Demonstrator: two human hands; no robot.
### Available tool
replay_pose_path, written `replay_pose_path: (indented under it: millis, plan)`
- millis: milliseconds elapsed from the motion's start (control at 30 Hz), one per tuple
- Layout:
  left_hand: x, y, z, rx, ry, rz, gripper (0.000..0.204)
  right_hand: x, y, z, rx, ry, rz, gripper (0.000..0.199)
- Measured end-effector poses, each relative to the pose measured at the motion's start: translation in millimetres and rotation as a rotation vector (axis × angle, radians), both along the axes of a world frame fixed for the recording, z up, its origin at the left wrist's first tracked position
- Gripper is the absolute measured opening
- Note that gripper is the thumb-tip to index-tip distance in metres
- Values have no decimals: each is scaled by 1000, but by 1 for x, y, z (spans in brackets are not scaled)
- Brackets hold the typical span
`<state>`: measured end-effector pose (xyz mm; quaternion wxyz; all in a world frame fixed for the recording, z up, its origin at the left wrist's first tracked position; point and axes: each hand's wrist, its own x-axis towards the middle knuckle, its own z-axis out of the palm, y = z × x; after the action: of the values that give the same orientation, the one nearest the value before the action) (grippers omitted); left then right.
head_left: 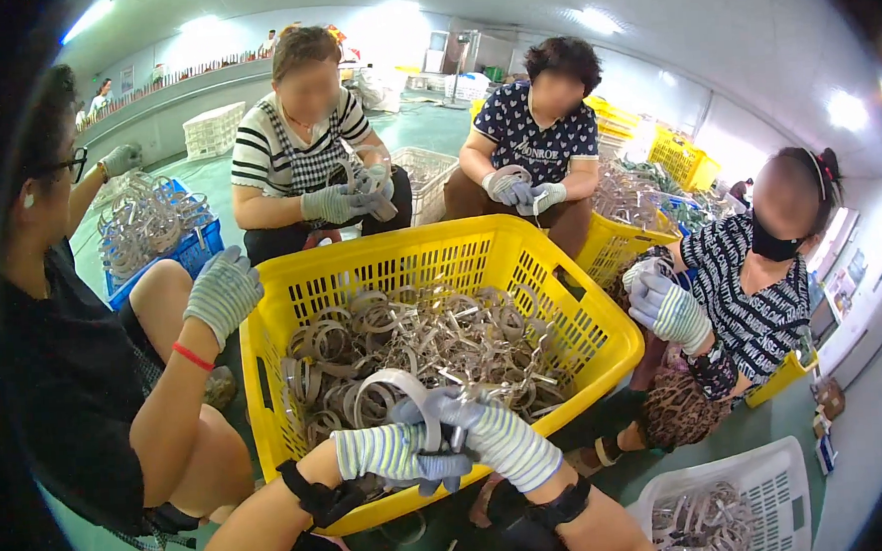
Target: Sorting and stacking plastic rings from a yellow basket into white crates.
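Observation:
Both my hands are in striped, grey-palmed work gloves and meet over the near side of a yellow crate (pixel 604 342). My left hand (pixel 395 452) is closed round the lower part of a hose clamp (pixel 402 382), a wide grey metal band bent into a loop. Close against it, my right hand (pixel 505 442) has its fingers pressed together at the clamp's screw end, partly hiding it. The loop stands up from between my hands. Below and beyond them, the crate holds a tangled heap of similar clamps (pixel 434 336).
Co-workers in gloves sit around the crate. At the left a gloved hand (pixel 222 292) is near the crate's rim. A white crate (pixel 781 487) of clamps stands at the lower right, a blue crate (pixel 195 246) of clamps at the left. More yellow crates (pixel 679 158) are behind.

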<state>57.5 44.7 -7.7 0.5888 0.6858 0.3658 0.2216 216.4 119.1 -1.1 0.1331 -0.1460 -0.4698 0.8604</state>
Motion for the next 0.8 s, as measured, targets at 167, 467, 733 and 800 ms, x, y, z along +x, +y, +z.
replay_pose_path:
  millis: [167, 467, 733, 800]
  plan:
    - [9, 1, 9, -149, -32, 153, 34, 10, -3, 18, 47, -98, -36, 41]
    - [-8, 8, -16, 851, 358, 343, 47, 3, 6, 6, -67, 61, -140, 37]
    - [-18, 6, -20, 728, 278, 437, 24, 3, 7, -5, 1042, -134, -504, 26]
    - [-10, 2, -6, 461, 16, 539, 21, 4, 6, -3, 993, -119, -478, 27]
